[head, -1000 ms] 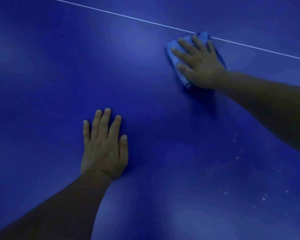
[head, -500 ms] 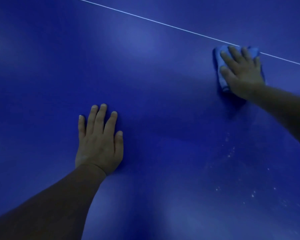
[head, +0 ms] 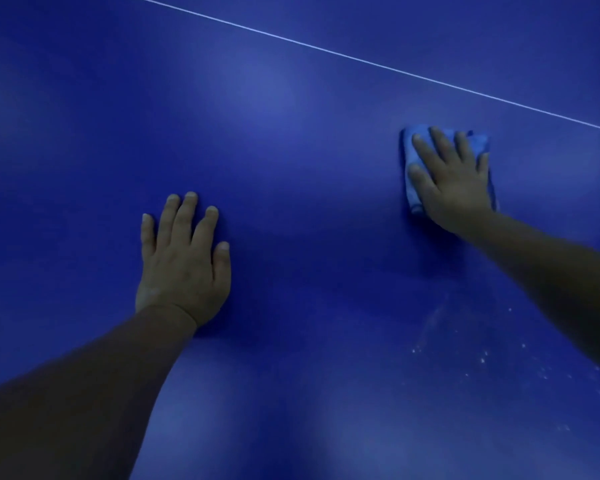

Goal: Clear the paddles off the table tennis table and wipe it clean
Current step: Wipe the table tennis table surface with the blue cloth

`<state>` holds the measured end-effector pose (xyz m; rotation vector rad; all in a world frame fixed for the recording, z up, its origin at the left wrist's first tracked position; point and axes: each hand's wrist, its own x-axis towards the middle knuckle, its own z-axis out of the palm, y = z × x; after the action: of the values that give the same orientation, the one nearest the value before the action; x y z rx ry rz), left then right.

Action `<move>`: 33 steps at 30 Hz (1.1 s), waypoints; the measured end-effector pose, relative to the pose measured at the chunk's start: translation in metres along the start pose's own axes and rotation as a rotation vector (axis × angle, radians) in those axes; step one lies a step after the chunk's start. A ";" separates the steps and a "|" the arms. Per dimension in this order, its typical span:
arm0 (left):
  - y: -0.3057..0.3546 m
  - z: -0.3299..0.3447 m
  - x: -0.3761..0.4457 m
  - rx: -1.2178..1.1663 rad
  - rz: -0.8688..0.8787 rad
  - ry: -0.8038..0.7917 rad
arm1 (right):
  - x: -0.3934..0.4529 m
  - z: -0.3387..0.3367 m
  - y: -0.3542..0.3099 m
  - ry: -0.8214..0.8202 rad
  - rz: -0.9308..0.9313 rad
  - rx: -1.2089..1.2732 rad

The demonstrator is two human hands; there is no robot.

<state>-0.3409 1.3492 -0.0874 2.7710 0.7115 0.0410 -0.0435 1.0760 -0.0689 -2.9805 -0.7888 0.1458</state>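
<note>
Blue table (head: 291, 98), white line (head: 361, 60) across top | no paddles in view | our left hand (head: 182, 265) flat on table, holding nothing | our right hand (head: 452, 178) flat, fingers straight, pressing cloth (head: 411, 157) just below line | step: wiping | next, we judge: sweep toward white specks (head: 482, 358) near right forearm

- Most of the blue cloth (head: 411, 157) is covered by the right hand (head: 452, 183).
- The white line (head: 361, 60) is cut off at both edges.
- Both forearms are cropped by the frame.

We see the blue table (head: 291, 150) with its white line (head: 361, 60), a folded blue cloth (head: 411, 157) and pale specks (head: 482, 358) lying on it
</note>
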 end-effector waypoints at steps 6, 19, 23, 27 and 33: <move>-0.002 0.001 0.001 0.009 0.000 -0.018 | -0.189 0.036 -0.063 -0.010 -0.650 -0.050; -0.031 -0.015 -0.125 -0.116 0.056 -0.049 | -0.212 0.033 -0.076 0.055 -0.004 -0.003; -0.042 -0.020 -0.202 -0.056 0.003 -0.029 | -0.362 0.050 -0.106 -0.040 -0.557 0.017; -0.050 -0.021 -0.246 0.008 0.016 -0.088 | -0.324 0.040 -0.079 -0.094 -0.748 -0.051; -0.052 -0.019 -0.252 0.047 0.014 -0.146 | -0.249 0.033 -0.105 -0.044 0.090 0.073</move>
<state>-0.5882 1.2783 -0.0734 2.7879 0.6638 -0.1748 -0.3138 1.0440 -0.0741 -2.9543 -0.6384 0.2395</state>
